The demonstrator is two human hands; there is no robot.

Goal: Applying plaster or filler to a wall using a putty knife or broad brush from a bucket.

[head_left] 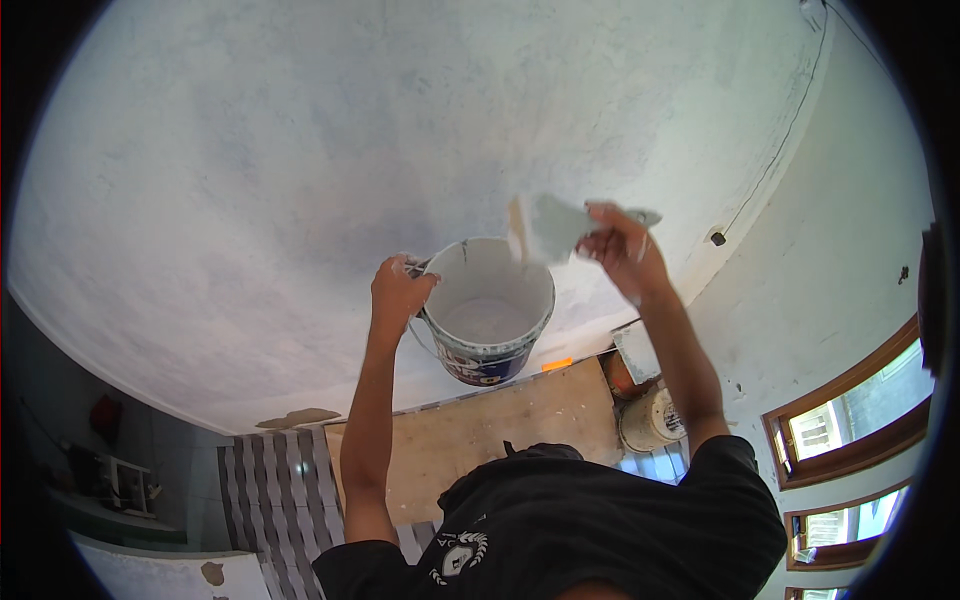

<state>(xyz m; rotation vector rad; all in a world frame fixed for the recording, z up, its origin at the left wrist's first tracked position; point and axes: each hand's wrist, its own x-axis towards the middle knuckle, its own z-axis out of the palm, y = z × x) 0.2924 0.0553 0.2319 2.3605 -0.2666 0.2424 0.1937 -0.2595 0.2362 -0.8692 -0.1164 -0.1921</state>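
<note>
My left hand [402, 292] is closed on the left rim of a paint bucket [487, 358], near its wire handle. The bucket is round and dark on the outside with a colourful label, and its inside is coated with white. Pale paint lies at its bottom. In my right hand [625, 252] is a wide paintbrush [555, 229], smeared with whitish paint and slightly blurred. Its pale bristles point left, above the bucket's right rim, and the handle end sticks out past my fingers. A whitish, patchy wall [300, 180] stands directly behind both.
A tan board [500, 425] covers part of the patterned tile floor [275, 490]. By the wall at right stand a paint-spattered pail [652, 420] and a reddish round container [622, 375]. A black cable [790, 130] runs down to a small fitting. Wood-framed windows [850, 405] are at far right.
</note>
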